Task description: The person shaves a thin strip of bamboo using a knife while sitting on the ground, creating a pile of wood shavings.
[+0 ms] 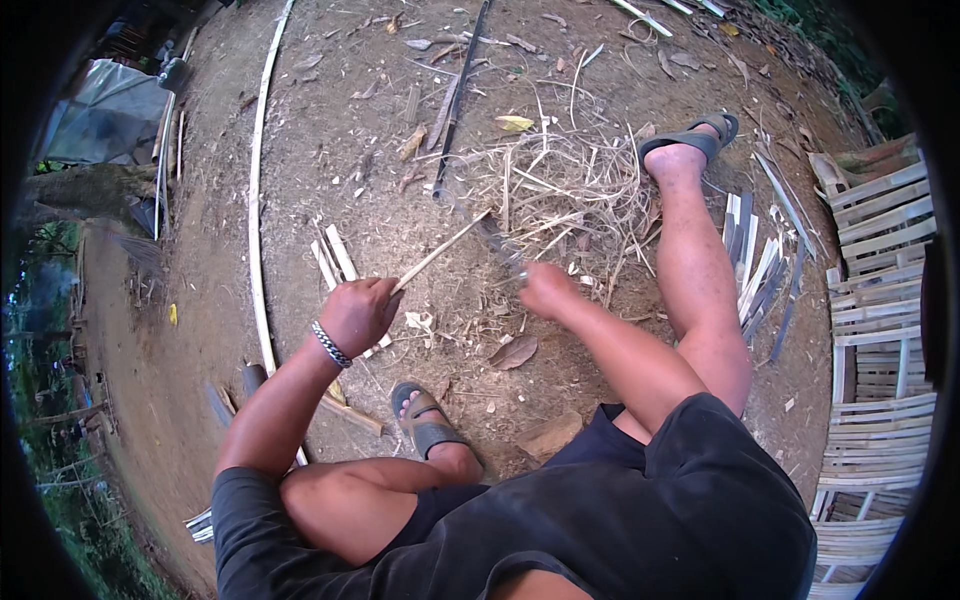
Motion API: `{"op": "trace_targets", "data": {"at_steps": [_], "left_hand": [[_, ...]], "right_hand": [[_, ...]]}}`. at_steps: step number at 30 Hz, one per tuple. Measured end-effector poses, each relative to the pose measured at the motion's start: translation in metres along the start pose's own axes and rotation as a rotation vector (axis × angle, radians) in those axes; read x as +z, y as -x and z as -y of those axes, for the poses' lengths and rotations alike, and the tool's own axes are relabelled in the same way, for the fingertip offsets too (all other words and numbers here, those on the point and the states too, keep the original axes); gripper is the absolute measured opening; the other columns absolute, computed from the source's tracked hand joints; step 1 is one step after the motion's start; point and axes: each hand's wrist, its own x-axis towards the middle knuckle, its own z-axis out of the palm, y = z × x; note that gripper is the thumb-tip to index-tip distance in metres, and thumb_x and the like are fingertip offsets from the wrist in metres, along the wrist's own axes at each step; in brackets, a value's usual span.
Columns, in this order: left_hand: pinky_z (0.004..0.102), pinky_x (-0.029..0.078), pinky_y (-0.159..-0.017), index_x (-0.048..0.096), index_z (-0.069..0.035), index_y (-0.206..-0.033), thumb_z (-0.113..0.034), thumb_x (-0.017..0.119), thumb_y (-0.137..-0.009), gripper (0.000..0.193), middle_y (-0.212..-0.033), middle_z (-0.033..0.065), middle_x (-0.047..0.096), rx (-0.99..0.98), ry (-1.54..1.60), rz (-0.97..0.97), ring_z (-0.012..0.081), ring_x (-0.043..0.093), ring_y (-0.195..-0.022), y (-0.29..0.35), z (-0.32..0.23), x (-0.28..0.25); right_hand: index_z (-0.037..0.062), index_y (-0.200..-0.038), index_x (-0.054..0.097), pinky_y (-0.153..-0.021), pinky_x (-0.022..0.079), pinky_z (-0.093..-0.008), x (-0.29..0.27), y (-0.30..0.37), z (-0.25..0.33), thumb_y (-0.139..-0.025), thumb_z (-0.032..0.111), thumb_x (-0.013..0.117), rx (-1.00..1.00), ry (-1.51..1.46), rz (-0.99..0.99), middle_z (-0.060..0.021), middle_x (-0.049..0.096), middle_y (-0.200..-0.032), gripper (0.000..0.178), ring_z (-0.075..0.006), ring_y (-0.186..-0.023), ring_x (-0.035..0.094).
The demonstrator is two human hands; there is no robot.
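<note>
My left hand is closed around the near end of a thin bamboo stick that slants up and to the right. My right hand grips the handle of a knife, whose blurred blade points up-left and meets the stick's far end. Both hands are over bare dirt in front of my knees. A pile of pale bamboo shavings lies just beyond the blade.
A long bamboo strip curves down the left. Short split slats lie by my left hand, more slats right of my right leg. A woven bamboo panel stands at the right. Sandalled feet rest on the ground.
</note>
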Motion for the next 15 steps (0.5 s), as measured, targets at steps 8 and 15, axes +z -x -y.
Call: {"op": "trace_targets", "data": {"at_steps": [8, 15], "left_hand": [[0.0441, 0.055, -0.063, 0.067, -0.004, -0.094, -0.023, 0.064, -0.093, 0.020, -0.075, 0.0152, 0.067, -0.015, 0.048, -0.060, 0.0341, 0.067, -0.067, -0.014, -0.006, 0.005], [0.0395, 0.048, -0.051, 0.065, 0.000, -0.082, -0.021, 0.065, -0.094, 0.024, -0.062, 0.0130, 0.062, -0.244, 0.263, -0.132, 0.0252, 0.062, -0.052, -0.011, 0.003, -0.001]], "right_hand": [[0.0011, -0.123, 0.060, -0.091, 0.054, -0.0434, 0.012, -0.060, -0.066, -0.088, 0.012, 0.059, 0.042, 0.017, -0.081, -0.0224, 0.068, -0.110, 0.036, -0.0339, -0.103, 0.067], [0.0012, -0.114, 0.066, -0.092, 0.053, -0.0449, 0.032, -0.044, -0.058, -0.087, 0.020, 0.060, -0.088, -0.036, -0.227, -0.0221, 0.068, -0.114, 0.033, -0.0387, -0.102, 0.067]]}}
